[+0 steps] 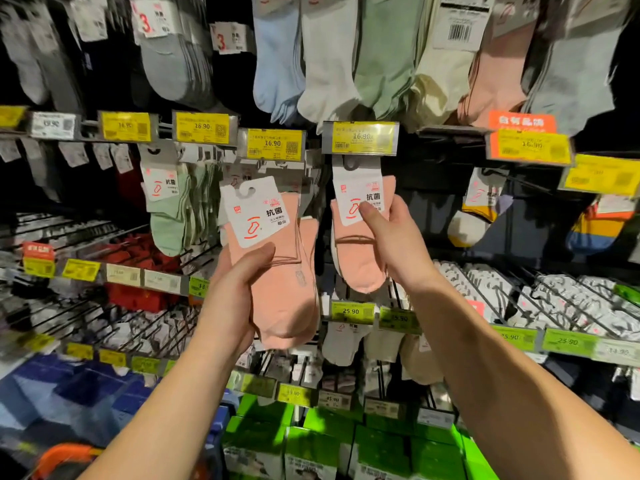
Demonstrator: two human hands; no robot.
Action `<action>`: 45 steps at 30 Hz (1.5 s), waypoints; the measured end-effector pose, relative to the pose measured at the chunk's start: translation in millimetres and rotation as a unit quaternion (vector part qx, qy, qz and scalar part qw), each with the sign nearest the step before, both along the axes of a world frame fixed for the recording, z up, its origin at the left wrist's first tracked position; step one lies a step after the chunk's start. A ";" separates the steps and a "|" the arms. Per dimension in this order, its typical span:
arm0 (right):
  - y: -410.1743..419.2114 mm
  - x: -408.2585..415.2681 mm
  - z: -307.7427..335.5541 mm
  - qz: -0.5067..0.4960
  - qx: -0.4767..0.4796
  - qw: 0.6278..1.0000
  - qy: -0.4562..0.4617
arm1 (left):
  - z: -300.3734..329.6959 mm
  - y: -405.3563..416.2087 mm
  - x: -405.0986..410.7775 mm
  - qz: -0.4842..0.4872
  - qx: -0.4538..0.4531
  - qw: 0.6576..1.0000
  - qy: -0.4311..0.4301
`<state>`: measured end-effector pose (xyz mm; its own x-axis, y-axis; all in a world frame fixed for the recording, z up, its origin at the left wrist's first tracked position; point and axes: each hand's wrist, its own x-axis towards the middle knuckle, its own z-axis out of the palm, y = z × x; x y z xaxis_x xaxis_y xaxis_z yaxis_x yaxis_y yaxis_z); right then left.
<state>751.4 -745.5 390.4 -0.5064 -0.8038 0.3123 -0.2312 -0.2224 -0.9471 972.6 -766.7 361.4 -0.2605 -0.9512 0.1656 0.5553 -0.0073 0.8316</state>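
Observation:
My left hand grips a pack of pink socks with a white card label, held free in front of the rack and tilted a little. My right hand pinches a second pack of pink socks, thumb on its white label. That pack's hook sits just under the yellow 16.90 price tag; whether it hangs on the peg I cannot tell.
A shop sock rack fills the view: grey, blue, white, green and pink socks hang above, green socks at the left, patterned packs on wire pegs at the right. Green boxes and blue boxes stand below.

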 end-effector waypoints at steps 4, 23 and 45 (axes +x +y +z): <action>-12.4 -1.9 -5.5 -0.012 0.018 1.000 0.005 | 1.1 1.5 -4.6 -0.011 -0.002 1.000 -0.001; -74.3 -45.6 -11.4 -0.031 0.137 0.987 0.075 | -3.0 8.6 -17.8 -0.038 -0.010 0.999 -0.028; 40.1 44.9 -40.6 0.164 0.075 0.974 -0.133 | -25.4 4.4 -37.8 0.014 -0.155 0.961 -0.230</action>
